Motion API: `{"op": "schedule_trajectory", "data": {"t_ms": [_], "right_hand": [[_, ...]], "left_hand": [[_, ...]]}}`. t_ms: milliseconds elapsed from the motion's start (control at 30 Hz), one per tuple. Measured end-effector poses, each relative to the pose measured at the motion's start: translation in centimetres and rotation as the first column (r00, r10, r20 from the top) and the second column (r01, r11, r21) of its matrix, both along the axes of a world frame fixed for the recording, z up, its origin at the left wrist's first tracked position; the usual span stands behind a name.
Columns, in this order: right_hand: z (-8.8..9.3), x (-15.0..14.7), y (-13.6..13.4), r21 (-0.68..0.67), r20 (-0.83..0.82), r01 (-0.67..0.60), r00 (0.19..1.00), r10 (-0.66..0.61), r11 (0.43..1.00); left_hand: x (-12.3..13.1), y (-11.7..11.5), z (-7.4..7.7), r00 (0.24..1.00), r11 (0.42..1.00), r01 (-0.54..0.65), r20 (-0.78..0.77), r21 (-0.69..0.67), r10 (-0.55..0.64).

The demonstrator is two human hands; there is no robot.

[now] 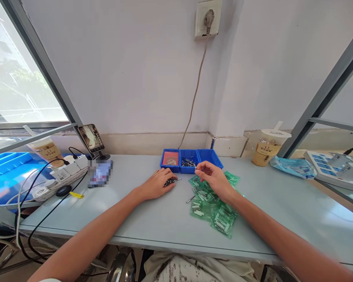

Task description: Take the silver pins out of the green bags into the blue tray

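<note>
My left hand rests on the table with its fingers curled round several small dark metal pins; one pin pokes out to the right. My right hand is raised just in front of the blue bins, thumb and fingertips pinched together. Whatever is in that pinch is too small to make out. Below the right hand lie green plastic bags with small silvery metal parts inside. A single metal pin lies loose beside the bags. The middle blue bin contains several metal pins.
The left bin holds a reddish piece, the right bin adjoins. A phone on a stand, a power strip and cables are at left. A drink cup, a blue packet and another power strip stand right.
</note>
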State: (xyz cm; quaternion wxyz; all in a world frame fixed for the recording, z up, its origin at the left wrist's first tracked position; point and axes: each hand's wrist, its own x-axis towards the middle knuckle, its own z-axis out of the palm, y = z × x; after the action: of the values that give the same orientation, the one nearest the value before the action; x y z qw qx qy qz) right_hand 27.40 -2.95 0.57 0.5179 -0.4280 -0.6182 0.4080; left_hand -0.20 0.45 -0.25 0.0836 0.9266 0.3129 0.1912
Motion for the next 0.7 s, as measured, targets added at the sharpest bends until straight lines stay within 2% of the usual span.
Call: {"op": "schedule_trajectory", "data": {"t_ms": [167, 333, 467, 700], "right_hand": [[0.69, -0.29, -0.59, -0.131, -0.151, -0.053, 0.988, 0.033, 0.99], [0.85, -0.31, -0.79, -0.171, -0.22, -0.115, 0.973, 0.076, 0.978], [0.81, -0.14, -0.78, -0.165, -0.199, -0.085, 0.979, 0.051, 0.983], [0.77, -0.14, -0.73, -0.104, -0.071, -0.023, 0.997, 0.016, 0.994]], "left_hand": [[-0.03, 0.07, -0.1, 1.0, 1.0, 0.006, 0.013, 0.004, -0.006], [0.02, 0.06, -0.09, 1.0, 1.0, 0.008, 0.006, 0.007, -0.008], [-0.01, 0.01, -0.05, 1.0, 1.0, 0.003, -0.002, 0.003, -0.003], [-0.08, 0.0, -0.07, 1.0, 1.0, 0.001, 0.007, 0.002, -0.001]]}}
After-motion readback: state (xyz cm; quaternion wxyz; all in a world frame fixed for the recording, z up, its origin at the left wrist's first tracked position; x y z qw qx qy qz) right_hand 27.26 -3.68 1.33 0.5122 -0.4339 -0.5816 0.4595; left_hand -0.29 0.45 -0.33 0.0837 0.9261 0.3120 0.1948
